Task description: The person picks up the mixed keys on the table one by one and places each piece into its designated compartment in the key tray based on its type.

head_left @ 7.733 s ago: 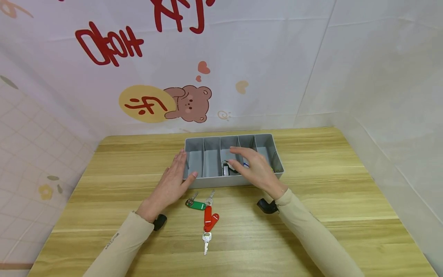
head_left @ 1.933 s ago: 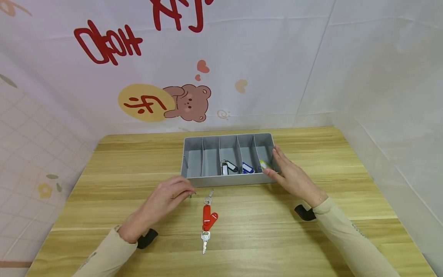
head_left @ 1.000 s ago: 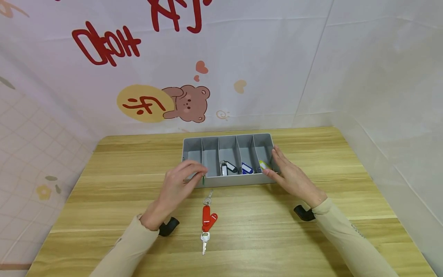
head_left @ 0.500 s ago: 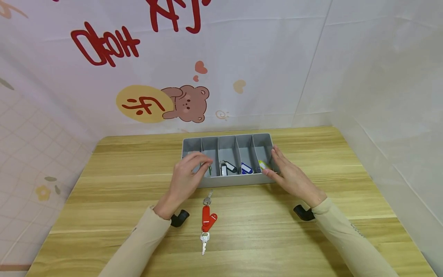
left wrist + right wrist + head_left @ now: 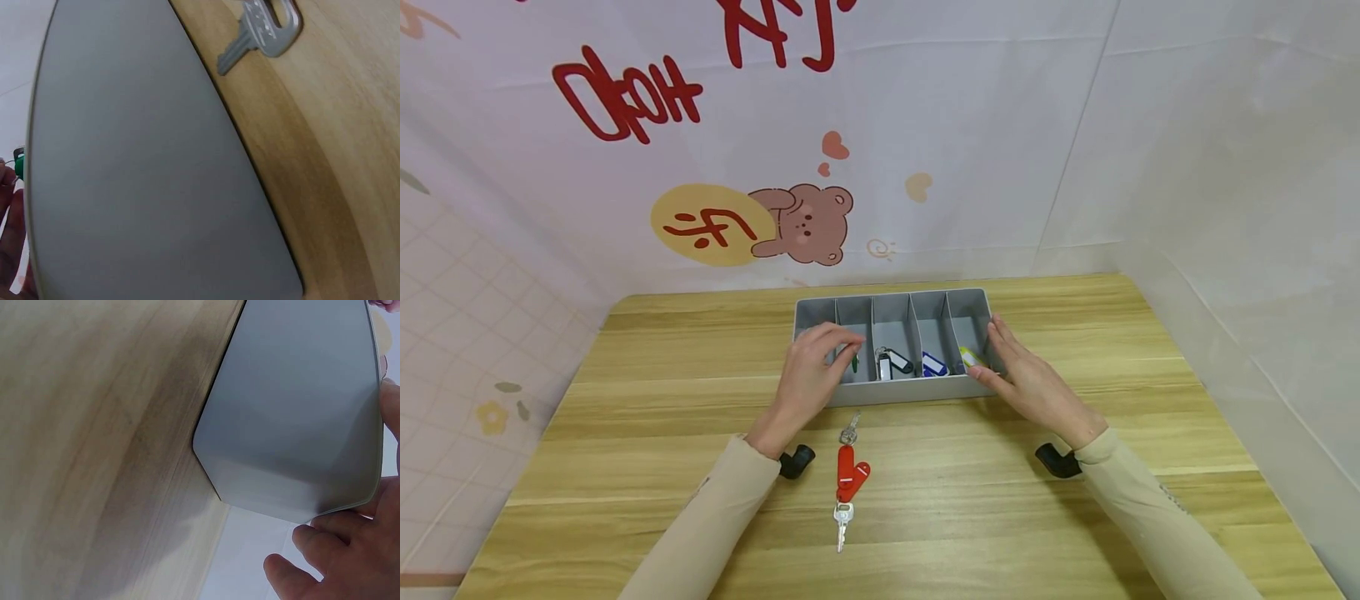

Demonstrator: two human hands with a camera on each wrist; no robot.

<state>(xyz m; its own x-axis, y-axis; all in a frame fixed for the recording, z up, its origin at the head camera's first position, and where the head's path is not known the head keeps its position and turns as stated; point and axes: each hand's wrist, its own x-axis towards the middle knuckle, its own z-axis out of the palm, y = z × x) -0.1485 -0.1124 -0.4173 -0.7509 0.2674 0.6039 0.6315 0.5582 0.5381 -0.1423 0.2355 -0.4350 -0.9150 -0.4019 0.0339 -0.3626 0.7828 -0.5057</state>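
A grey tray (image 5: 910,390) with several compartments sits at the back of the table. My left hand (image 5: 808,371) is over its left part, pinching a key with a green tag (image 5: 854,363) above the second compartment from the left; the key itself is mostly hidden. My right hand (image 5: 1037,383) rests at the tray's right end, fingers straight along the side and thumb at the front rim. Black key tags (image 5: 885,367) lie in the middle compartment, blue key tags (image 5: 935,364) right of them, and a yellow key tag (image 5: 970,357) in the rightmost one.
Two red key tags (image 5: 846,467) overlap on the table in front of the tray. One silver key (image 5: 843,517) points toward me and another key (image 5: 849,433) points toward the tray. A printed cloth wall (image 5: 970,225) stands behind the tray.
The green-tagged key was lifted off the table by my left hand and carried right and forward over the tray. My right hand moved earlier from above the compartments to the tray's right end.
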